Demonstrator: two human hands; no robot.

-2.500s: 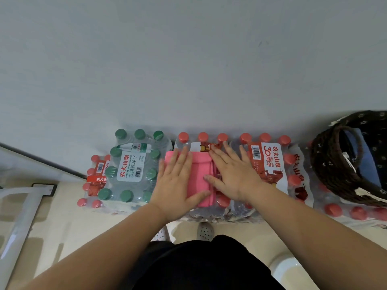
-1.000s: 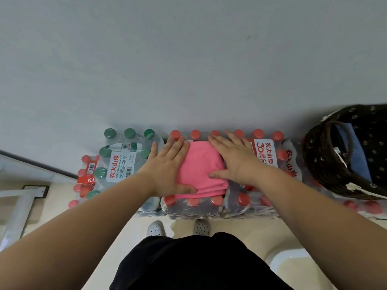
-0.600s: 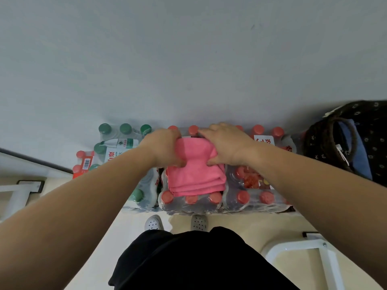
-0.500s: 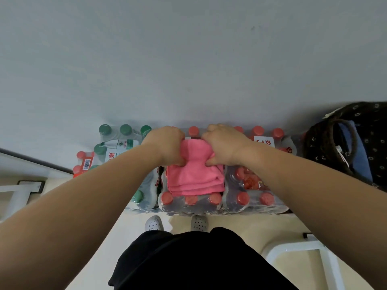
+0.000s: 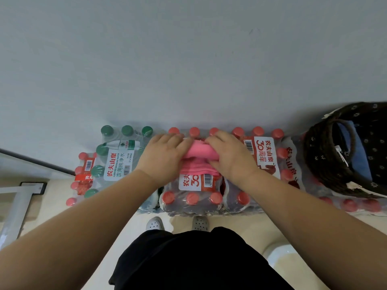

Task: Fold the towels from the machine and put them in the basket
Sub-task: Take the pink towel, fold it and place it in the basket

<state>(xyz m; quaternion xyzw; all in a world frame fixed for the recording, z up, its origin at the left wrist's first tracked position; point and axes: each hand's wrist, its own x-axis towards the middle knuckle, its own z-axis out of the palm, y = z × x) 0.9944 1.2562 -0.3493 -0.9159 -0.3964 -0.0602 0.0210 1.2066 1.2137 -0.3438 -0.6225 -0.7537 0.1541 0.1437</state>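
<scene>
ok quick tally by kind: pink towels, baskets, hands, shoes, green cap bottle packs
pink towel: 1
basket: 1
hands: 2, left hand and right hand
shoes: 2, left shoe and right shoe
green-capped bottle pack: 1
Total: 7

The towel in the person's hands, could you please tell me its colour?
Pink towel, clearest in the head view.
</scene>
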